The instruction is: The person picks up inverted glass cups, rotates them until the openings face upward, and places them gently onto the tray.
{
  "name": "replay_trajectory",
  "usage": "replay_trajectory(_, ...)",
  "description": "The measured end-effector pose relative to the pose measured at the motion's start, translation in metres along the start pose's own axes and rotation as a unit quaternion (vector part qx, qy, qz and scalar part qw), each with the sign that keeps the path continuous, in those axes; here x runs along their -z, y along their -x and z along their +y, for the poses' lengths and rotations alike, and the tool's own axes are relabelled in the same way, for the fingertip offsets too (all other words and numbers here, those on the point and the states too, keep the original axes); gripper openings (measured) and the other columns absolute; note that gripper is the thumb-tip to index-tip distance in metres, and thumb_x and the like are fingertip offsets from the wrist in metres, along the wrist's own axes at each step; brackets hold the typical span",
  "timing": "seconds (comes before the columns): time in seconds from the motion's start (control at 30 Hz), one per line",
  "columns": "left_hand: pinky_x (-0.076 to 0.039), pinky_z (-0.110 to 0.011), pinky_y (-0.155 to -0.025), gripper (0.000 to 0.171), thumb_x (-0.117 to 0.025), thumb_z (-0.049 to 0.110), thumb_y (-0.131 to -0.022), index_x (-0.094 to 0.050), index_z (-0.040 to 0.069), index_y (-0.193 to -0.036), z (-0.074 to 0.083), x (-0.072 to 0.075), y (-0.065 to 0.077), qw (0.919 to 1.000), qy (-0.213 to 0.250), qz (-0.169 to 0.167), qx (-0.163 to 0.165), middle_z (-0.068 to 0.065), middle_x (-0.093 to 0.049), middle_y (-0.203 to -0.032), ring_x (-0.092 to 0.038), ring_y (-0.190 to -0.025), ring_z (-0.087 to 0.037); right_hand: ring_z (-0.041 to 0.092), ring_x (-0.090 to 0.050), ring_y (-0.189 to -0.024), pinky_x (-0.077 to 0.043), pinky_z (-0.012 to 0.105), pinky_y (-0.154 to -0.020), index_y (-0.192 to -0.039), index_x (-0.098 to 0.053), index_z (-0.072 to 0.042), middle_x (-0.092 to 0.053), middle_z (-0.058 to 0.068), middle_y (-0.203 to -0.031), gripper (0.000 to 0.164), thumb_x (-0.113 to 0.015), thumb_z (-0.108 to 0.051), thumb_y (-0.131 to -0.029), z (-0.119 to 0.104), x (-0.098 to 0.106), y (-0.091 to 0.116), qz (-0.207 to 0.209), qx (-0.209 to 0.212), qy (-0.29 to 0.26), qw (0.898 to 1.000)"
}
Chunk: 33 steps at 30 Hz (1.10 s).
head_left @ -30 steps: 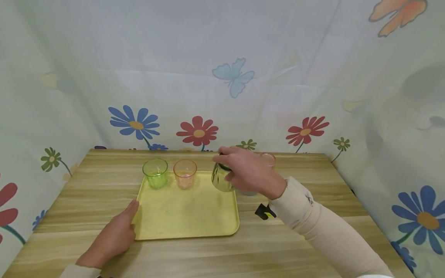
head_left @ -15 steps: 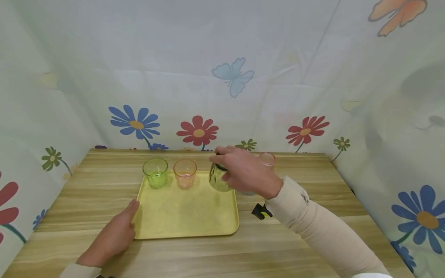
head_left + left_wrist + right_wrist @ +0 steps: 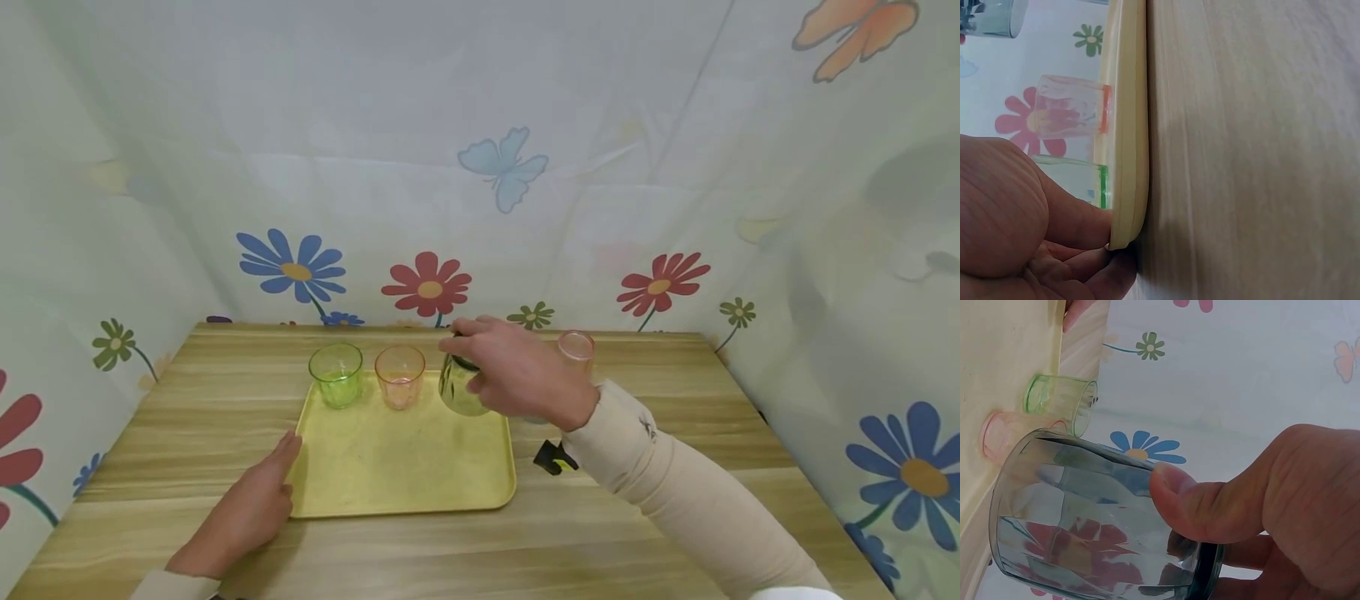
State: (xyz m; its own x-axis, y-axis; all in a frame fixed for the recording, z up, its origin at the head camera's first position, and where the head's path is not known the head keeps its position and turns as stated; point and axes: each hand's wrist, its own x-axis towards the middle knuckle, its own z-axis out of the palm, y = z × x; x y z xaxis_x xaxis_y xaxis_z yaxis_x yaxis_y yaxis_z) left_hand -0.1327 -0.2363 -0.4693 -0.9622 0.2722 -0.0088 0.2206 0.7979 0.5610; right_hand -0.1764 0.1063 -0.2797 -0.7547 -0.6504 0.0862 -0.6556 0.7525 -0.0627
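Observation:
My right hand [image 3: 525,367] grips a grey-tinted glass tumbler [image 3: 459,387] near its dark-edged upper end. The right wrist view shows the thumb along the side of this faceted tumbler [image 3: 1097,519]. It is over the back right part of the yellow tray [image 3: 397,467]. My left hand [image 3: 251,504] pinches the tray's left edge; in the left wrist view the thumb lies on the rim and fingers curl below it. At the tray's back left stands a green glass [image 3: 336,379], with an orange-pink glass [image 3: 400,379] just right of it.
Behind the right hand stands a pink-rimmed glass [image 3: 576,346], partly hidden. A pale glass base [image 3: 536,419] peeks out under that hand. A black piece with yellow [image 3: 555,458] sits at the right wrist. A flowered curtain [image 3: 360,192] surrounds the wooden table [image 3: 637,533].
The right hand has shifted slightly left with the grey-tinted tumbler, bringing it nearer the orange-pink glass. My left hand and the tray have stayed in place.

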Motion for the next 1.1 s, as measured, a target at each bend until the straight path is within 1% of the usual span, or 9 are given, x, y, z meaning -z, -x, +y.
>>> replay_trajectory(0.1, -0.032, -0.071, -0.115, 0.067, -0.055, -0.010, -0.090, -0.030, -0.022, -0.151, -0.001, -0.001, 0.000, 1.0000, -0.004, 0.003, -0.001, -0.044, -0.024, -0.159, -0.035, -0.145, -0.058, 0.023, -0.064, -0.117, -0.059, 0.034, -0.096, -0.141, -0.067, -0.014, -0.065, 0.005, -0.128, 0.053, -0.077, -0.004, -0.090, -0.002, -0.001, -0.001, 0.005, 0.011, 0.007, 1.000)
replay_trajectory(0.17, -0.032, -0.071, -0.115, 0.068, -0.055, -0.010, -0.090, -0.030, -0.022, -0.151, -0.001, -0.001, 0.001, 1.0000, -0.006, 0.002, -0.001, -0.044, -0.024, -0.159, -0.035, -0.145, -0.058, 0.021, -0.064, -0.113, -0.059, 0.033, -0.092, -0.140, -0.067, -0.015, -0.065, 0.004, -0.124, 0.053, -0.077, -0.004, -0.090, -0.004, -0.002, -0.002, 0.007, 0.016, 0.010, 1.000)
replay_trajectory(0.23, -0.032, -0.071, -0.115, 0.068, -0.055, -0.010, -0.089, -0.030, -0.022, -0.151, 0.000, -0.001, 0.002, 1.0000, -0.006, 0.002, -0.001, -0.045, -0.024, -0.159, -0.035, -0.145, -0.059, 0.022, -0.064, -0.115, -0.059, 0.034, -0.092, -0.141, -0.067, -0.015, -0.065, 0.004, -0.126, 0.053, -0.077, -0.005, -0.090, -0.005, -0.003, -0.002, 0.006, 0.014, 0.011, 1.000)
replay_trajectory(0.37, -0.032, -0.071, -0.115, 0.067, -0.055, -0.010, -0.090, -0.031, -0.022, -0.151, 0.002, -0.002, 0.002, 1.0000, -0.002, 0.004, -0.003, -0.045, -0.024, -0.159, -0.035, -0.144, -0.059, 0.025, -0.063, -0.128, -0.057, 0.041, -0.104, -0.142, -0.066, -0.016, -0.065, 0.007, -0.138, 0.054, -0.078, -0.007, -0.090, -0.007, -0.002, -0.004, 0.007, 0.012, 0.008, 1.000)
replay_trajectory(0.5, -0.033, -0.070, -0.114, 0.066, -0.056, -0.010, -0.090, -0.031, -0.022, -0.151, 0.004, -0.002, 0.002, 0.9999, -0.005, 0.008, -0.007, -0.044, -0.024, -0.159, -0.036, -0.144, -0.058, 0.022, -0.064, -0.118, -0.058, 0.038, -0.097, -0.142, -0.066, -0.016, -0.066, 0.004, -0.129, 0.053, -0.077, -0.008, -0.091, -0.008, -0.004, -0.006, 0.004, 0.019, 0.014, 1.000)
replay_trajectory(0.6, -0.034, -0.070, -0.114, 0.066, -0.055, -0.010, -0.090, -0.032, -0.023, -0.150, 0.004, -0.001, 0.002, 0.9998, -0.010, 0.015, -0.010, -0.044, -0.024, -0.159, -0.037, -0.143, -0.059, 0.022, -0.063, -0.121, -0.058, 0.038, -0.098, -0.142, -0.065, -0.017, -0.065, 0.005, -0.132, 0.053, -0.077, -0.009, -0.092, -0.011, -0.004, -0.008, -0.005, 0.020, 0.014, 1.000)
replay_trajectory(0.7, -0.034, -0.070, -0.114, 0.065, -0.056, -0.011, -0.089, -0.033, -0.024, -0.149, 0.005, -0.001, 0.002, 0.9997, -0.013, 0.017, -0.013, -0.046, -0.025, -0.158, -0.037, -0.142, -0.060, 0.024, -0.061, -0.131, -0.057, 0.040, -0.105, -0.143, -0.065, -0.017, -0.063, 0.005, -0.141, 0.052, -0.077, -0.011, -0.092, -0.013, -0.005, -0.010, -0.014, 0.017, 0.013, 1.000)
replay_trajectory(0.9, -0.034, -0.072, -0.115, 0.063, -0.057, -0.006, -0.093, -0.033, -0.023, -0.150, 0.008, -0.001, 0.001, 0.9999, -0.013, 0.003, 0.000, -0.046, -0.022, -0.159, -0.036, -0.143, -0.060, 0.026, -0.057, -0.138, -0.054, 0.041, -0.110, -0.144, -0.063, -0.018, -0.060, 0.006, -0.149, 0.052, -0.075, -0.012, -0.094, -0.015, -0.005, -0.012, -0.024, 0.012, 0.011, 1.000)
replay_trajectory(1.1, -0.030, -0.075, -0.116, 0.064, -0.056, 0.003, -0.099, -0.029, -0.022, -0.152, 0.013, -0.002, -0.001, 0.9998, 0.000, -0.015, 0.015, -0.049, -0.014, -0.159, -0.029, -0.145, -0.063, 0.027, -0.052, -0.144, -0.054, 0.041, -0.112, -0.146, -0.062, -0.018, -0.056, 0.006, -0.154, 0.054, -0.075, -0.011, -0.094, -0.016, -0.003, -0.013, -0.037, 0.007, 0.008, 0.999)
